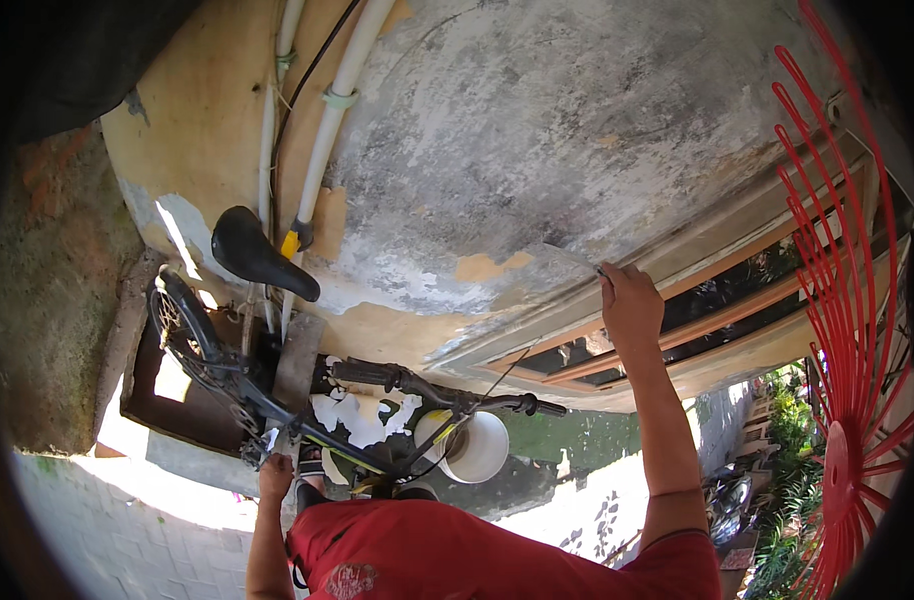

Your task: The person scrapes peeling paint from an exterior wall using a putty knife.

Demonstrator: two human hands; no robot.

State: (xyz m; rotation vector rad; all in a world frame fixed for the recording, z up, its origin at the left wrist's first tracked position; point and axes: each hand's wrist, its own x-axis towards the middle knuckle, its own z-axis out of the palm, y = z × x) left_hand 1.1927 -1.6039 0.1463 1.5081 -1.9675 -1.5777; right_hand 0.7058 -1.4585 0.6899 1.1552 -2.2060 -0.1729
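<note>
My right hand (632,302) is raised to the wall, closed round the handle of a putty knife (574,258). Its thin blade points left, touching or very close to the patchy wall (537,130), where paint has come off in large areas. Low on the left, my left hand (275,474) is closed beside the bicycle (277,408). A small pale piece shows just above its fingers, too small to name. Peeled white paint flakes (365,418) lie below the wall, behind the bicycle's handlebar.
The bicycle's black saddle (257,255) and handlebar (402,380) stand between me and the wall. A white bucket (477,447) is beyond the handlebar. White pipes (339,105) with a yellow valve handle (291,245) run up the wall. A wooden-framed window (677,318) and red metal rods (842,400) are at right.
</note>
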